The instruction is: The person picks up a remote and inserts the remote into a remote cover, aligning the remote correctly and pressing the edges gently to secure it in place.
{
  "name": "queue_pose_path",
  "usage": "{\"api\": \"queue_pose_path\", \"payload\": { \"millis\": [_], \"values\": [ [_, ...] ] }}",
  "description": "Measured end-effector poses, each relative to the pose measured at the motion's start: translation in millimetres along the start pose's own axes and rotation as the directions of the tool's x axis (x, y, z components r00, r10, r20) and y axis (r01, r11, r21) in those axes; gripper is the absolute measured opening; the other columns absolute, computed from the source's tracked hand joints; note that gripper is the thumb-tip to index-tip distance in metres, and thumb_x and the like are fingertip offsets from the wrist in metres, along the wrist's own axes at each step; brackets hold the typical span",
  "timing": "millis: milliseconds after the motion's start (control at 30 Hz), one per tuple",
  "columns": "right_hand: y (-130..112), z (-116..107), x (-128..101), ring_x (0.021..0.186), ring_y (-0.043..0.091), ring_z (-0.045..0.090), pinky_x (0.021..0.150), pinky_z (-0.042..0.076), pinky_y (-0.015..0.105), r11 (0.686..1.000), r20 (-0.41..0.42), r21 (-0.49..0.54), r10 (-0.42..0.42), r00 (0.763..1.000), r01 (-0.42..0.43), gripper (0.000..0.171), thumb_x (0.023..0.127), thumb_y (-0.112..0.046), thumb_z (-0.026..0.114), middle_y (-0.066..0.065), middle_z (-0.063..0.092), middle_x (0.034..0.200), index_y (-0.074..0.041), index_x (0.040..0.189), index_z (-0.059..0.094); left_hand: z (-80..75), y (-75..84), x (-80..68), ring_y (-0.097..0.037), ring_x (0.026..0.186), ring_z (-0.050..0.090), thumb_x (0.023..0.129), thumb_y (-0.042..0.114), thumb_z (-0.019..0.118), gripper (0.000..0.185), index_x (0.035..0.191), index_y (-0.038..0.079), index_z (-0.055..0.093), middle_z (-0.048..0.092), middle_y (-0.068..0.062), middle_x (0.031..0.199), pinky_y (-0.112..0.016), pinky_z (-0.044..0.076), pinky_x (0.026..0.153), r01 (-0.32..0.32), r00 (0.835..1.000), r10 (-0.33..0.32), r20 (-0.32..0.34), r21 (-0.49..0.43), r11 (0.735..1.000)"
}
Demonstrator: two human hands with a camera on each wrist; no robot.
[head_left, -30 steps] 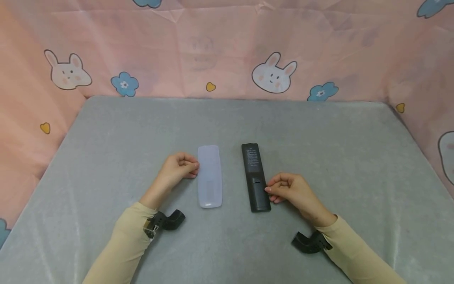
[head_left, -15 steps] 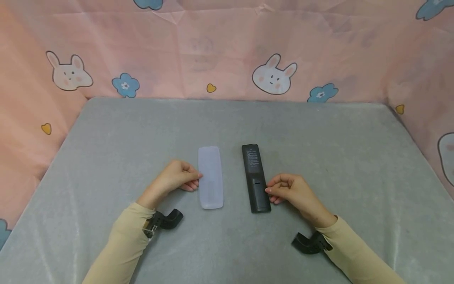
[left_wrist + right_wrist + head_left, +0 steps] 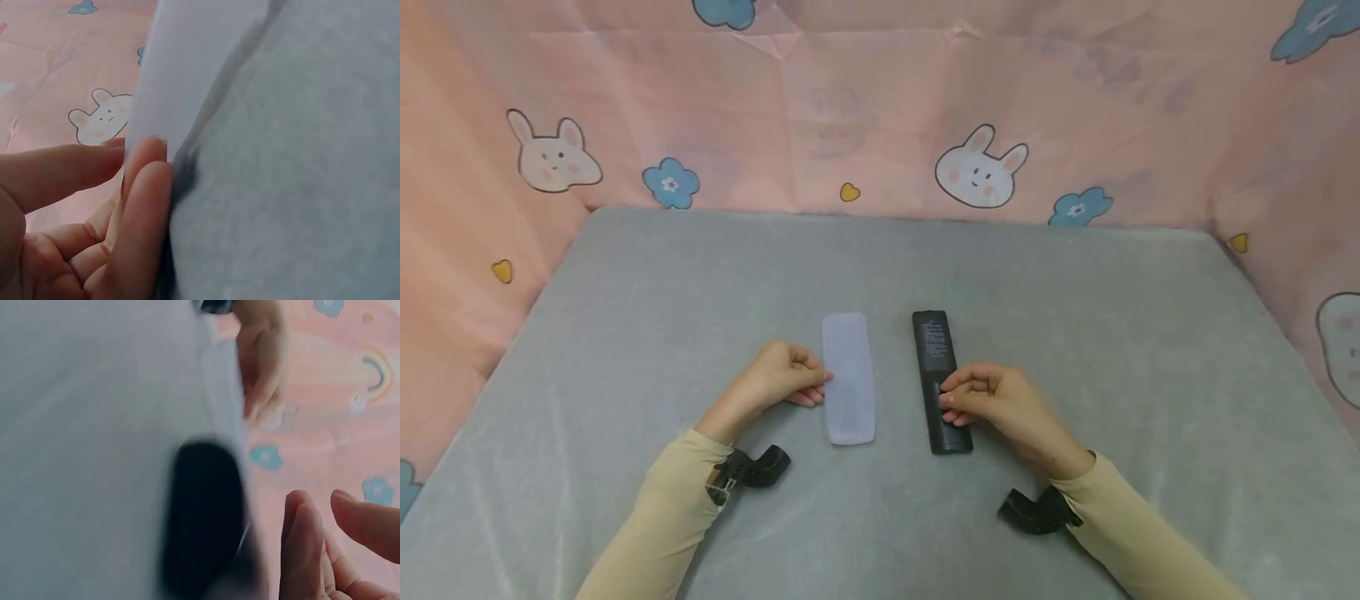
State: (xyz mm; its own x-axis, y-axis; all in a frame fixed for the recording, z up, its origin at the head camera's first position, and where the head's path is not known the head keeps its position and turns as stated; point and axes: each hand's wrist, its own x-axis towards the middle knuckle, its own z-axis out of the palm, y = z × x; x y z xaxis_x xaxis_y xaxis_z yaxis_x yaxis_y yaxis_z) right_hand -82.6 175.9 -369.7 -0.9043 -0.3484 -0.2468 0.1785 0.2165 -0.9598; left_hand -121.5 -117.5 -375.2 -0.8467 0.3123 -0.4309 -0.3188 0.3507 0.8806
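Remote: the black remote (image 3: 942, 382) lies flat on the grey worktop (image 3: 1075, 333), back side up, just right of centre.
Cover: the translucent sleeve (image 3: 847, 377) lies flat beside it on the left, apart from it, with a strip of bare worktop between.
Long axes: both run away from the person, near end to far end, roughly parallel.
Right hand: the right hand (image 3: 992, 404) comes in from the remote's right side, across its long axis; its curled fingertips rest on the remote's lower half, the thumb above them. Grip: touching, but whether it pinches the edges I cannot tell.
Left hand: the left hand (image 3: 782, 379) sits at the sleeve's left edge, about mid-length, fingers curled, fingertips (image 3: 147, 187) against that edge.
Nearer hand: each hand meets its own object; neither crosses over.
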Motion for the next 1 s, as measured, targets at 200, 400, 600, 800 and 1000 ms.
{"api": "queue_pose_path", "payload": {
  "millis": [200, 400, 600, 800, 1000],
  "values": [
    [-11.5, 29.8, 20.6, 0.072, 0.018, 0.067, 0.067, 0.057, 0.031, 0.999, 0.043, 0.048, -0.025, 0.999, 0.023, 0.023, 0.088, 0.001, 0.060, 0.021, 0.068, 0.084, 0.018, 0.103, 0.057, -0.6, -2.5, 0.3, -0.009, 0.055, 0.061, 0.089, 0.000, 0.060, 0.012, 0.089, -0.012, 0.060, 0.064, -0.006, 0.064, -0.023, 0.054, 0.055, -0.010, 1.000, 0.010, 0.008, -0.012, 1.000],
    [-14.7, 51.3, 33.9, 0.072, 0.019, 0.068, 0.068, 0.057, 0.032, 0.998, -0.001, 0.030, -0.049, 0.999, 0.049, 0.021, 0.088, 0.003, 0.060, 0.022, 0.068, 0.084, 0.017, 0.104, 0.058, -0.3, -3.3, -0.9, -0.009, 0.056, 0.061, 0.090, 0.000, 0.059, 0.012, 0.090, -0.012, 0.059, 0.065, -0.005, 0.065, -0.024, 0.055, 0.056, -0.024, 1.000, 0.024, 0.015, -0.003, 1.000],
    [-13.4, 65.7, 36.3, 0.065, 0.018, 0.066, 0.061, 0.057, 0.031, 0.991, -0.023, -0.126, -0.038, 0.999, 0.035, 0.016, 0.086, 0.004, 0.062, 0.013, 0.067, 0.076, 0.012, 0.099, 0.060, 0.3, -2.5, -1.5, -0.009, 0.056, 0.061, 0.090, 0.000, 0.058, 0.012, 0.090, -0.012, 0.059, 0.065, -0.005, 0.066, -0.023, 0.054, 0.056, -0.017, 1.000, 0.017, 0.014, 0.000, 1.000],
    [-13.8, 75.0, 36.9, 0.056, 0.017, 0.065, 0.053, 0.055, 0.029, 0.974, -0.027, -0.228, -0.019, 0.999, 0.013, 0.015, 0.083, 0.004, 0.065, 0.010, 0.068, 0.070, 0.010, 0.096, 0.061, 0.1, -2.3, -1.6, -0.009, 0.057, 0.062, 0.090, 0.000, 0.058, 0.011, 0.089, -0.011, 0.059, 0.066, -0.007, 0.067, -0.024, 0.055, 0.056, -0.027, 0.999, 0.027, 0.019, -0.005, 1.000],
    [-14.0, 76.0, 37.9, 0.056, 0.016, 0.065, 0.054, 0.056, 0.029, 0.979, -0.035, -0.203, -0.013, 0.999, 0.006, 0.017, 0.081, 0.005, 0.066, 0.009, 0.067, 0.068, 0.010, 0.096, 0.062, -0.9, -1.9, -2.6, -0.009, 0.057, 0.062, 0.090, -0.001, 0.058, 0.011, 0.089, -0.012, 0.058, 0.064, -0.005, 0.065, -0.023, 0.055, 0.057, -0.032, 0.999, 0.033, 0.036, -0.047, 0.998]
  ]
}}
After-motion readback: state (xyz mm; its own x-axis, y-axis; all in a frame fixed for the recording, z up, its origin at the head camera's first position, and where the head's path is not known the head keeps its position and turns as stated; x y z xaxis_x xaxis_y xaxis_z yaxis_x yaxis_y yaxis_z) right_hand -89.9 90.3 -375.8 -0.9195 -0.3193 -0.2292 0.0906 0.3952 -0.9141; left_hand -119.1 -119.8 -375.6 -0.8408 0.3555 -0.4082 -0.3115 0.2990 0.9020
